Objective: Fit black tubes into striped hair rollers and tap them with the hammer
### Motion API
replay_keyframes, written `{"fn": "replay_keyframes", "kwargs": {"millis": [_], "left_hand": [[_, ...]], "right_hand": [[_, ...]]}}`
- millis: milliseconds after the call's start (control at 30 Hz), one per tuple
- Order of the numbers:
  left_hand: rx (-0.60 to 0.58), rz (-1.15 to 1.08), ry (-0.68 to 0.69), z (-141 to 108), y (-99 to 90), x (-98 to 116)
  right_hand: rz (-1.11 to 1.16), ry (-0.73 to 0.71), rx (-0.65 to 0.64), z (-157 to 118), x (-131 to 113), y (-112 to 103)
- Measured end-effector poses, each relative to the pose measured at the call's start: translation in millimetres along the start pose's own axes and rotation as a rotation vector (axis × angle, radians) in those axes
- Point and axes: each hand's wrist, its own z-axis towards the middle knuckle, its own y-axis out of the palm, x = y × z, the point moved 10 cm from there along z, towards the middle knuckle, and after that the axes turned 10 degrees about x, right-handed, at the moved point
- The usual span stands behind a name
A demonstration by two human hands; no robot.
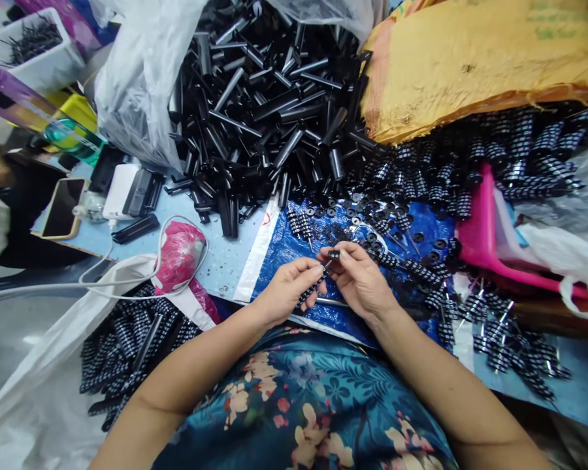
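Over the blue sheet (274, 261), my left hand (294, 287) is closed around a black-and-white patterned rod (310, 292), whose thin metal tip points up to the right. My right hand (357, 277) pinches a small black piece with pale spots (334, 255) between thumb and fingertips, close to that tip. Whether the piece touches the tip is too small to tell. A plain metal rod (332, 302) lies on the sheet below my hands. Beyond them are small black discs (331, 212) and two patterned rods (304, 224).
Black tubes (274, 111) are heaped at the back. A yellow sack (485, 59) and pink bin (487, 241) stand right, beside many patterned rods (509, 339). Left are a phone (63, 207), a white cable (53, 292), a pink bundle (180, 254) and a white sack (34, 385) of patterned rods.
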Motion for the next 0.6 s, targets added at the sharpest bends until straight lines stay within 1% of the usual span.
{"fn": "replay_keyframes", "kwargs": {"millis": [67,167,400,600], "left_hand": [[-0.003,0.017,0.004,-0.7,2.1,-2.1],[0.016,0.041,0.013,-1.8,2.2,-4.2],[0.042,0.095,0.024,-5.7,1.7,-7.3],[0.06,0.118,0.051,-7.2,3.9,-6.6]], "right_hand": [[0.097,0.074,0.023,-6.5,10.8,-0.5],[0.136,0.114,0.028,-10.8,13.9,-1.2],[0.164,0.112,0.031,-16.2,15.2,-1.4],[0.213,0.072,0.027,-17.9,16.1,-0.7]]}}
